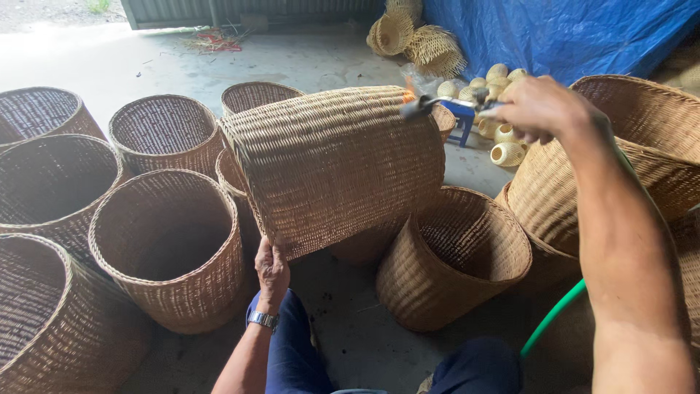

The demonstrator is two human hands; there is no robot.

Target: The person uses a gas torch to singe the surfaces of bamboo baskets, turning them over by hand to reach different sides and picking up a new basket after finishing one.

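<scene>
A large woven wicker basket (335, 164) of light tan cane is held on its side at the centre of the view, its mouth turned toward 8 o'clock and its closed base toward 2 o'clock. Its lower rim at 7 o'clock is gripped by the left hand (272, 268), and the body is kept clear of the floor. A metal torch nozzle (430, 106) is held in the right hand (543, 109) at 1 o'clock; its tip is pressed close to the basket's upper far edge, where a small orange flame is seen.
</scene>
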